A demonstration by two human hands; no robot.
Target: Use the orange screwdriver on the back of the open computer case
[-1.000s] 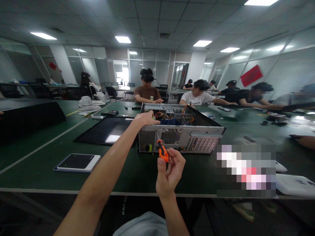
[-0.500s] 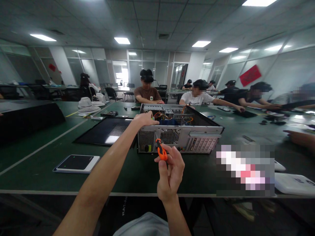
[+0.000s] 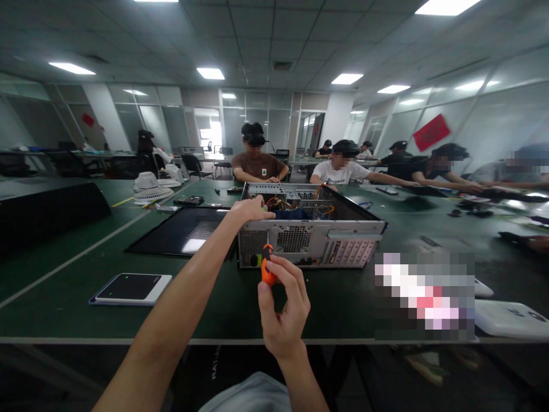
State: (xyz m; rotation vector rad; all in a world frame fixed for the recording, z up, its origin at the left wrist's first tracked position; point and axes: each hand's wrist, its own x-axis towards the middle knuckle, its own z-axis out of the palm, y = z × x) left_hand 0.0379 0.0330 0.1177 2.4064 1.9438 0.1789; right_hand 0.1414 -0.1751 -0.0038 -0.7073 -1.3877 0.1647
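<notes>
A desktop computer case lies on its side with its interior facing up and its vented rear panel toward me. My left hand reaches over the rear panel's top left edge and grips there, its fingertips partly hidden inside. Colored wires show within the case beyond that hand. Between the thumb and fingers of my right hand is an orange and black screwdriver, its handle nearly upright before the lower left of the rear panel. I cannot make out the screwdriver's tip against the metal.
A black side panel lies flat left of the case. Nearer me is a white and black flat device. White fans stand farther back on the green table. A white case sits at right; co-workers sit across.
My right hand has shifted left with the screwdriver, whose handle is now more upright. My left hand stays at the case edge. The whole view has drifted slightly.
</notes>
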